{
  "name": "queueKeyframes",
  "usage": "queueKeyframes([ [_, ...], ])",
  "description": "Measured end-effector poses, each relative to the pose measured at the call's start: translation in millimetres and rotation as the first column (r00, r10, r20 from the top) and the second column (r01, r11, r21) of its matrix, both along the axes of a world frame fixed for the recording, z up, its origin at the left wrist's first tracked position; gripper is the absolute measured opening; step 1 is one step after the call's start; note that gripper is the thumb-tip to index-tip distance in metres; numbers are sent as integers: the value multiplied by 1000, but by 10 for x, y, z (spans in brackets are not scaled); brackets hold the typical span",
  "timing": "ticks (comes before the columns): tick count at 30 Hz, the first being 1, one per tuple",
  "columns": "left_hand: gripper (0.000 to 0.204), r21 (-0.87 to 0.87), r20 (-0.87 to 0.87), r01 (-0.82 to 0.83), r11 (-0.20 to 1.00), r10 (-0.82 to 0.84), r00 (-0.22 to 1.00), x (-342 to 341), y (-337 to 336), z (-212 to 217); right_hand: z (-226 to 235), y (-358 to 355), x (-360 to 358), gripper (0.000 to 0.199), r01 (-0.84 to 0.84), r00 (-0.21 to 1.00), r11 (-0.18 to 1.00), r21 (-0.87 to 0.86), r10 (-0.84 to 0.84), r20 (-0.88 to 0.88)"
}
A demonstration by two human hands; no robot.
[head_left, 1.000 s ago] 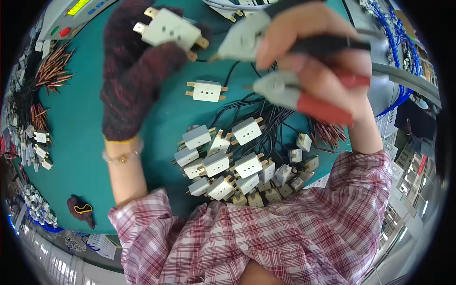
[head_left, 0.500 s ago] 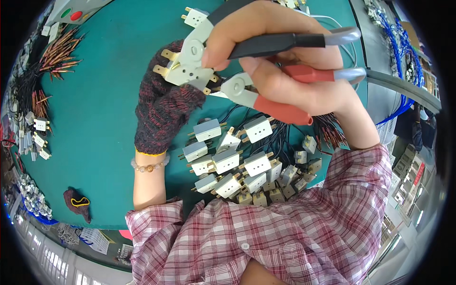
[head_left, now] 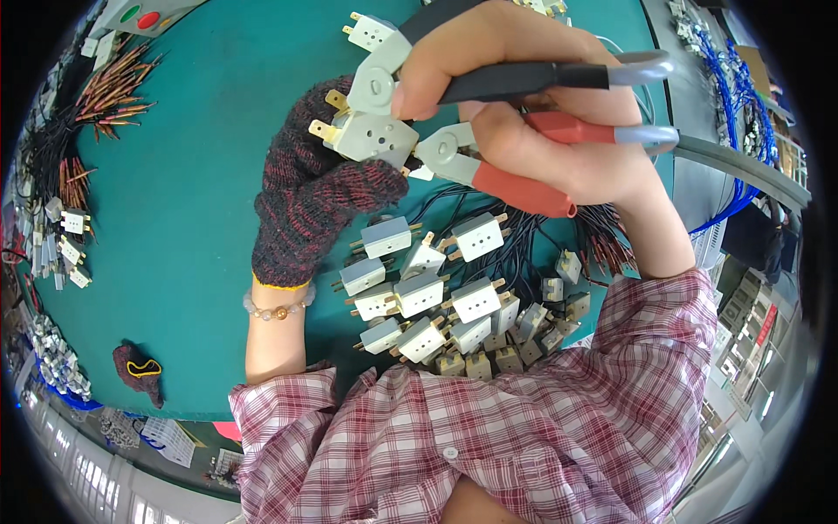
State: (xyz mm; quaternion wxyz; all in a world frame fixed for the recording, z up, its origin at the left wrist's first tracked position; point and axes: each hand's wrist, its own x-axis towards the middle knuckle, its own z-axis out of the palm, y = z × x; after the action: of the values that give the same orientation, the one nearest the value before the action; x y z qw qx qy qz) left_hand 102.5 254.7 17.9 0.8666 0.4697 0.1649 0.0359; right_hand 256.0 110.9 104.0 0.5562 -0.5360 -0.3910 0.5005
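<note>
My left hand [head_left: 305,188], in a dark red-and-black knit glove, is closed on a white connector block [head_left: 375,138] with brass blade terminals. The thumb presses along the block's lower side. My bare right hand [head_left: 550,96] is wrapped round a plier-like tool [head_left: 511,81] with black and red grips and bent silver ends. Its two grey riveted jaw parts stand apart, one at the block's upper edge and one at its right side. The jaws hide part of the block, so I cannot tell exactly where they bear on it.
Many similar connector blocks [head_left: 419,295] on black wires lie nearest my body. Another block [head_left: 368,32] lies beyond my hands. Bundled wires with copper ends [head_left: 118,87] and a spare glove [head_left: 140,374] lie on the left. A grey rail [head_left: 742,166] runs past the right edge.
My left hand has shifted right with the connector block. The tool in my right hand has moved slightly right and away from me with it.
</note>
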Motion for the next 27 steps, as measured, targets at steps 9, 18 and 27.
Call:
queueKeyframes([
  [9,65,83,220,124,989,-140,965,3,12,36,-30,41,-155,25,34,790,943,331,-229,570],
  [18,66,270,564,290,918,-395,725,-33,98,-25,-16,-4,-150,23,44,832,946,321,-212,513],
  [27,33,159,6,462,873,-469,883,-346,209,422,238,-666,366,19,268,879,920,286,-355,317],
])
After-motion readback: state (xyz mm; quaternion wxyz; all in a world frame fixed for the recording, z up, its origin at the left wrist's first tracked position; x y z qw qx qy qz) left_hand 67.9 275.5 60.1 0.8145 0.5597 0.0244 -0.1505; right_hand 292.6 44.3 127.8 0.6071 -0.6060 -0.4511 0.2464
